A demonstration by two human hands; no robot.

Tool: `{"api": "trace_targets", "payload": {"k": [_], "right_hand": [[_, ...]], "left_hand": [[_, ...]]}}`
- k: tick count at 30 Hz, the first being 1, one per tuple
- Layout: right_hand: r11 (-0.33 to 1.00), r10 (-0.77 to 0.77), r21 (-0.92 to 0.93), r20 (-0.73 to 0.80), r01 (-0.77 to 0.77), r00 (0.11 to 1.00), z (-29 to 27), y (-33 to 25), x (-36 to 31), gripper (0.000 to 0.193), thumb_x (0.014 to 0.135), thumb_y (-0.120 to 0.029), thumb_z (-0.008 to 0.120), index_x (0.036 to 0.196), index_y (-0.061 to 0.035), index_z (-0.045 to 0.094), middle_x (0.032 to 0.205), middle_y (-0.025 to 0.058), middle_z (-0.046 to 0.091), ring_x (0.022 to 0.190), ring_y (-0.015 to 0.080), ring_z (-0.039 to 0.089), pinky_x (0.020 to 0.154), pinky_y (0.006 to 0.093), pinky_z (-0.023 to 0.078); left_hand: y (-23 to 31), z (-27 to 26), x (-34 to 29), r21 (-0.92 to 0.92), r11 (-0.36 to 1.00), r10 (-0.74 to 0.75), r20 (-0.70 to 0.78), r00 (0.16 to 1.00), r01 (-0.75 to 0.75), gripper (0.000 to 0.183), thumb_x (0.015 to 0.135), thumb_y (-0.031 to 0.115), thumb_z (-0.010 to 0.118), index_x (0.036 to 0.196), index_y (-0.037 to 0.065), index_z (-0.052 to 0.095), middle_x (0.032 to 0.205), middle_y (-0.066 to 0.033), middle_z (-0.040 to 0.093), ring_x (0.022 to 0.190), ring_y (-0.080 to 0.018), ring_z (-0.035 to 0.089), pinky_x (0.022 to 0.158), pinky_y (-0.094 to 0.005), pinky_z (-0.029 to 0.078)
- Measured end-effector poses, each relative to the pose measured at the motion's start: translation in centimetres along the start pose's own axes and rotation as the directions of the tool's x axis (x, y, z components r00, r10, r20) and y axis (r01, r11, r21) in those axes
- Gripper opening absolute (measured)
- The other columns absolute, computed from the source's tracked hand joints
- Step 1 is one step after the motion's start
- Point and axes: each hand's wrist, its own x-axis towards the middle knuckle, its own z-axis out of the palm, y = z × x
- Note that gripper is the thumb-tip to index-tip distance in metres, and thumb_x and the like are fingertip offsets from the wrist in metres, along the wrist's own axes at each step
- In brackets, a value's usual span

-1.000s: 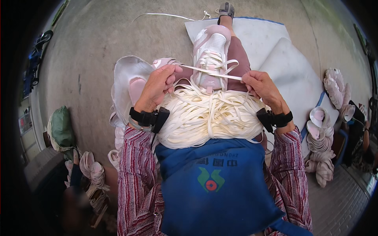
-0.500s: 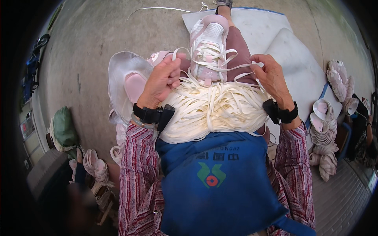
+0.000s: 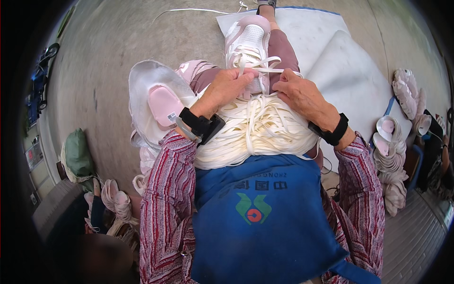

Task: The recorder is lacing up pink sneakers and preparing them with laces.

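A white and pink shoe upper (image 3: 247,40) lies over my leg, toe pointing away, with a cream shoelace (image 3: 274,70) threaded across its front. My left hand (image 3: 231,86) is closed at the shoe's near left side, pinching the lace by the tongue. On the right, my right hand (image 3: 297,90) also has its fingers pinched together, with the lace running into them. Below both hands a thick bundle of cream laces (image 3: 255,125) rests on my lap, above a blue apron (image 3: 265,246). The fingers partly hide the tongue and the lower eyelets.
Left of my lap stand stacked white and pink shoe uppers (image 3: 150,80). A white sheet (image 3: 352,71) covers the ground at the right. Further right are piles of shoe uppers (image 3: 390,156). At the far left sits a green sack (image 3: 78,154); another person's dark sleeve (image 3: 428,156) shows far right.
Both hands have come inward to the near end of the shoe, the left moving right and the right moving left. The lace that was stretched wide between them is now drawn closer to the tongue.
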Motion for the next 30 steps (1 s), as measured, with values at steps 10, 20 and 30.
{"api": "trace_targets", "payload": {"k": [10, 20, 30], "right_hand": [[0.993, -0.040, 0.107, -0.030, 0.043, 0.999, 0.3, 1.0, 1.7, 0.008, 0.082, -0.006, 0.056, 0.082, 0.0006, 0.059, 0.079, 0.0183, 0.062, 0.078, 0.0356, 0.062, 0.069, 0.0425, 0.049], [0.988, 0.119, 0.095, -0.002, -0.118, 0.993, 0.8, 0.2, 2.0, 0.013, 0.087, -0.015, 0.054, 0.087, -0.0041, 0.061, 0.077, 0.0182, 0.064, 0.074, 0.0367, 0.063, 0.064, 0.0461, 0.049], [0.993, 0.061, -0.100, -0.017, -0.062, 0.998, 0.8, -0.3, 2.4, 0.012, 0.081, -0.009, 0.053, 0.086, -0.0011, 0.060, 0.068, 0.0198, 0.063, 0.067, 0.0371, 0.064, 0.059, 0.0446, 0.050]], "left_hand": [[-0.3, 0.7, 0.2, 0.300, 0.930, 0.229, -0.021, 0.973, -0.213, 0.020, 0.092, 0.020, 0.058, 0.099, 0.004, 0.067, 0.066, 0.0047, 0.054, 0.055, -0.0035, 0.046, 0.049, -0.0201, 0.037], [0.4, 1.6, 0.2, 0.274, 0.954, 0.149, -0.088, 0.985, -0.120, 0.021, 0.088, 0.015, 0.060, 0.102, 0.002, 0.068, 0.075, -0.0016, 0.064, 0.061, -0.0071, 0.056, 0.056, -0.0222, 0.046], [-0.4, 1.9, 0.5, 0.181, 0.974, 0.156, -0.107, 0.982, -0.135, 0.018, 0.087, 0.013, 0.062, 0.099, 0.001, 0.068, 0.076, -0.0019, 0.064, 0.060, -0.0067, 0.055, 0.055, -0.0213, 0.045]]}}
